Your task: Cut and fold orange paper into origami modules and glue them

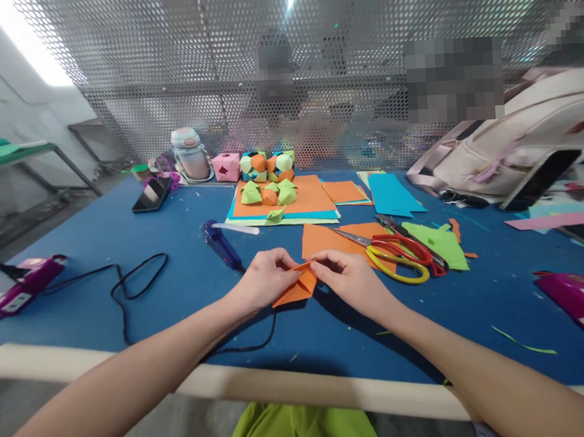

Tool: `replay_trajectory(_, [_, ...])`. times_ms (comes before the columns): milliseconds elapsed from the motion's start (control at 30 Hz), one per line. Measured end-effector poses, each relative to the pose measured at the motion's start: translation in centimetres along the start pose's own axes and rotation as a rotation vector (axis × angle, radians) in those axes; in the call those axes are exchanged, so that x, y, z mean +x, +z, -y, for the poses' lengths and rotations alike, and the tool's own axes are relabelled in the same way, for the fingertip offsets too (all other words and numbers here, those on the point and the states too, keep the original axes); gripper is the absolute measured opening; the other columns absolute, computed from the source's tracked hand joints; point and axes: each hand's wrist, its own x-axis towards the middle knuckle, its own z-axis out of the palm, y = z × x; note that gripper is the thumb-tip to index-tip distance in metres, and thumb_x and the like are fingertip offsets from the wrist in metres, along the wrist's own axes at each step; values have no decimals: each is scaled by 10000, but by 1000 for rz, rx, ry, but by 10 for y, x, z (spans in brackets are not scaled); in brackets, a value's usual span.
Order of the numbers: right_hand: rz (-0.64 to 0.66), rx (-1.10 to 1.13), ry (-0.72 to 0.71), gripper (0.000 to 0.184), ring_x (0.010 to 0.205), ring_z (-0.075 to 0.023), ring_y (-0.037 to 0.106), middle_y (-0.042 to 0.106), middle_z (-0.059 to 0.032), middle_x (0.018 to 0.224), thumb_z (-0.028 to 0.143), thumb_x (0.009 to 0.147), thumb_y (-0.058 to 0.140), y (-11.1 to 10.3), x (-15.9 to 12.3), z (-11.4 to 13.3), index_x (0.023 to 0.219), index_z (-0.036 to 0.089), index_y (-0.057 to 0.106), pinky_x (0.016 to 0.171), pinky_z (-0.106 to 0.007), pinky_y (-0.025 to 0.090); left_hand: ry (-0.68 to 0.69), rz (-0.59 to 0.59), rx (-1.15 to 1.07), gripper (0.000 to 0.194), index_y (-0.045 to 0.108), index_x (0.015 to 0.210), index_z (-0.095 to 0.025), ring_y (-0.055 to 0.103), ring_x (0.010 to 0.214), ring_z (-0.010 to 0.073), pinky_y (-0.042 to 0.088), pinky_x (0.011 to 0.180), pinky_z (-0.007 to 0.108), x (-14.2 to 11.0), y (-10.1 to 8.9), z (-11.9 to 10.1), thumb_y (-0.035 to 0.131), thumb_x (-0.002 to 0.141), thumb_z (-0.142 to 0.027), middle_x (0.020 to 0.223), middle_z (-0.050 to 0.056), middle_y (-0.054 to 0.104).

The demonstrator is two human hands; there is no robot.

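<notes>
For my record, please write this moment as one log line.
left hand: holds orange paper | right hand: holds same paper | scissors: on table | glue gun: on table

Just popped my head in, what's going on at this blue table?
Someone is working with colored paper. Their left hand and right hand pinch a creased piece of orange paper above the table. Scissors lie to the right and a blue glue gun to the left, neither in use. Behind, small green and orange folded pieces sit on stacked sheets, near three chunky paper shapes.
</notes>
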Motion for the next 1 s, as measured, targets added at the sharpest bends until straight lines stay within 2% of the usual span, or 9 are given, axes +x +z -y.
replay_trajectory(133, [-20, 12, -10, 160, 591, -129, 571, 632, -3, 668, 283, 792, 538, 3, -1, 0, 832, 165, 638, 547, -245, 457, 2, 1, 10, 153, 520, 598, -154, 338, 473, 59, 230, 440, 187, -1, 0, -2, 618, 657, -256, 501, -70, 428])
replay_trajectory(300, [-40, -10, -17, 162, 661, -144, 602, 672, -14, 707, 289, 812, 543, 4, -1, 2, 744, 175, 636, 619, -255, 470, -39, 44, -24, 163, 516, 614, -152, 348, 473, 57, 231, 443, 188, 0, 0, 1, 634, 653, -257, 510, -70, 439])
replay_trajectory(433, [-7, -10, -23, 154, 659, -139, 597, 671, -11, 717, 273, 814, 532, 3, 0, 2, 771, 174, 641, 615, -253, 465, -52, 54, -68, 168, 512, 611, -148, 372, 486, 58, 253, 456, 186, 1, 1, 3, 643, 645, -249, 531, -60, 474])
replay_trajectory(600, [12, 11, 13, 193, 579, -121, 545, 602, 9, 638, 324, 777, 581, 3, -1, 1, 848, 156, 646, 554, -243, 444, -40, 42, -77, 128, 527, 602, -140, 403, 512, 59, 274, 471, 180, 0, 0, 0, 627, 637, -211, 550, -52, 502])
replay_trajectory(800, [26, 77, 9, 223, 686, -144, 593, 670, -26, 772, 311, 817, 498, 1, -1, 1, 874, 164, 656, 626, -260, 470, -66, 32, -87, 129, 515, 586, -146, 393, 481, 57, 263, 453, 179, 1, -1, -1, 631, 618, -191, 510, -63, 480])
replay_trajectory(1000, [24, 49, 15, 235, 717, -161, 615, 697, -36, 783, 335, 821, 516, 1, -1, 0, 831, 164, 677, 663, -267, 480, -88, 37, -105, 142, 513, 563, -146, 382, 466, 51, 249, 445, 178, 0, 0, -4, 638, 620, -182, 492, -64, 477])
